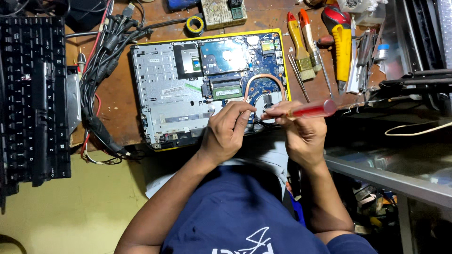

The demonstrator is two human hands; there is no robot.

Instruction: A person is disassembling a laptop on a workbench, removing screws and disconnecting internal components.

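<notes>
An opened laptop (209, 89), its bottom cover off and its yellow-edged shell serving as a shallow tray, lies directly beyond a person's two hands on a wooden workbench (117, 103); inside it sit a silver hard drive (223, 55), a green memory module (227, 91), a curved copper heat pipe (266, 77) and a blue circuit board (263, 87). The right hand (301, 134) is closed around a screwdriver with a clear red handle (313, 111), the handle lying sideways and sticking out to that hand's right. The left hand (228, 131) is curled, fingertips pinched together and meeting the right hand's over the laptop's near edge; whether anything is held between them cannot be told. Past the right hand lie two brushes (301, 44) and a yellow utility knife (341, 44). Well left of the left hand, black cables (101, 70) run beside a black keyboard (30, 99).
</notes>
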